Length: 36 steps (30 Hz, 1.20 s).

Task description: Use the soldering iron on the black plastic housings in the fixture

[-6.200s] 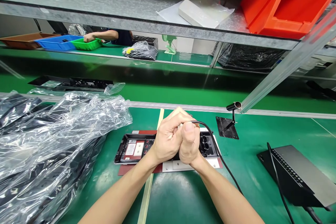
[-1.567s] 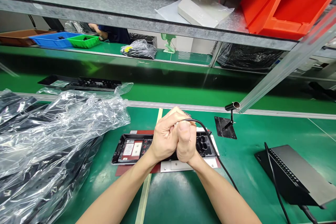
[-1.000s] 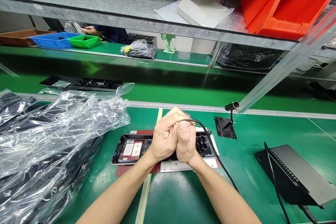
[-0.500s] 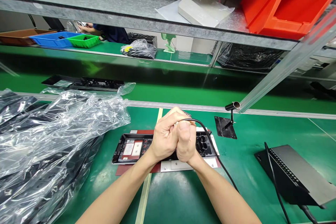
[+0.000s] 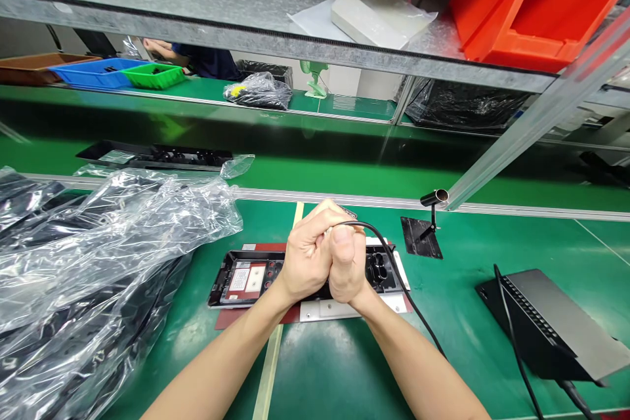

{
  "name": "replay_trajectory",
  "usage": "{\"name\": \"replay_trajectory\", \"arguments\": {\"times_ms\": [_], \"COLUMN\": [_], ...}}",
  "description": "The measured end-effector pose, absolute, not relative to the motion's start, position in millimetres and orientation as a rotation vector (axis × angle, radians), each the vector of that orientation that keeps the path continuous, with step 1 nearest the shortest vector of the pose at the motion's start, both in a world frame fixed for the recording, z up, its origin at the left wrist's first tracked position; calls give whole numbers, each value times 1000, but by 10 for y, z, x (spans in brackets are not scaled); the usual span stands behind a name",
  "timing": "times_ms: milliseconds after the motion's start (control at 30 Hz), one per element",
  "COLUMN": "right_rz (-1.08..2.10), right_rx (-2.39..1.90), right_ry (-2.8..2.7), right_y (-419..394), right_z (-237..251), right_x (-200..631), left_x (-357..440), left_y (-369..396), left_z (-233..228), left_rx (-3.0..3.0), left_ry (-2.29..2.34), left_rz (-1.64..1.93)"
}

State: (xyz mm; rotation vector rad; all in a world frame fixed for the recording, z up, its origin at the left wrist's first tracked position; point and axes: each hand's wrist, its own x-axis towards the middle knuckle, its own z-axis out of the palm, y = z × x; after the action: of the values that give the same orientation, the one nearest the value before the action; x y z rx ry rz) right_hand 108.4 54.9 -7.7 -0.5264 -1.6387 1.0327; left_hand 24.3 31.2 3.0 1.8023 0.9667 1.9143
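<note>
Hidden: the tool clasped in both hands is covered almost wholly by the fingers; only a pale tip at the top of the fists and its black cable (image 5: 394, 269) show, so what kind of tool it is cannot be told.
Left hand (image 5: 305, 261): grip clenched around the tool, wrapped against the other fist.
Right hand (image 5: 347, 266): grip clenched on the same tool, thumb up; the cable leaves the top of the fist and runs down to the right along the forearm.
Black housing (image 5: 246, 272): a flat, open black plastic shell lying on the green desk (image 5: 472, 243) directly under the fists; its middle is hidden by the hands. The left half shows a white label with red marks and small round holes; the right end shows moulded openings.
Fixture plate (image 5: 344, 308): dark red and pale grey, under the housing, its near edge showing below the wrists.
Plastic bags (image 5: 98, 249): crumpled clear film over dark parts, left of the housing, cut off by the edge.
Grey device (image 5: 556, 321): right, partly out of view.
Co-worker's hand (image 5: 157, 47): far back by a green tray (image 5: 155, 75), mostly hidden by the shelf.
</note>
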Motion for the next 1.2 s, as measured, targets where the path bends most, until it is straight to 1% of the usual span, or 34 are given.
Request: {"name": "replay_trajectory", "arguments": {"times_ms": [567,1200], "right_rz": [1033,1020], "right_rx": [-458,-495], "right_ry": [-1630,-1635], "right_y": [548,534], "right_z": [-45,-41], "right_x": [1081,1079], "left_x": [242,241], "left_y": [318,313], "left_z": [27,4], "left_rx": [1791,1789], "left_ry": [925,895], "left_rz": [1926,1928]}}
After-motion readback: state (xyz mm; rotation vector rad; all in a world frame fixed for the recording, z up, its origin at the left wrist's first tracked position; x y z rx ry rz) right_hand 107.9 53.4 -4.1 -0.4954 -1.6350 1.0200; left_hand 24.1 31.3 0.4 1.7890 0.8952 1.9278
